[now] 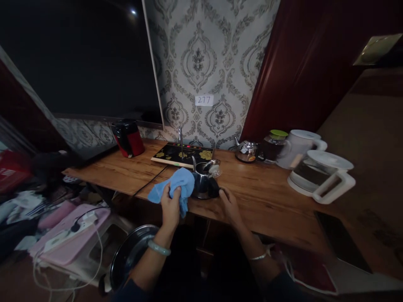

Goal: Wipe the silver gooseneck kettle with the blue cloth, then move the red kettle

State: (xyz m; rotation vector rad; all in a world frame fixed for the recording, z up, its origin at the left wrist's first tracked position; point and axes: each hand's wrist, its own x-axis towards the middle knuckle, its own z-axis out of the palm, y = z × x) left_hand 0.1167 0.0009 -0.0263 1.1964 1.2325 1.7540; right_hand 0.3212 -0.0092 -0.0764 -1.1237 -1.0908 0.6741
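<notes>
The left hand (171, 205) is closed around a light blue cloth (176, 184), thumb over the fabric, pressing it against the left flank of a small shiny steel kettle (204, 182) with a dark base. The right hand (229, 204) rests just beside the kettle's right side, fingertips touching its dark base; the fingers are curved but loose, gripping nothing that can be made out. The kettle thus sits between the two hands, near the front edge of the brown wooden surface (267, 197), standing upright. Its open lid tips toward the right rear, and its slim spout rises on the far left side, pointing away from the person. The cloth's longer spread runs left to right, trailing off toward the left.

Behind the kettle lies a flat black tea hob with gold flower print (182, 154). Further left stands a red and black jug (127, 137). To the right are a small steel teapot (246, 151), a glass pot with a green lid (274, 144), and two white-handled glass kettles (317, 170).
</notes>
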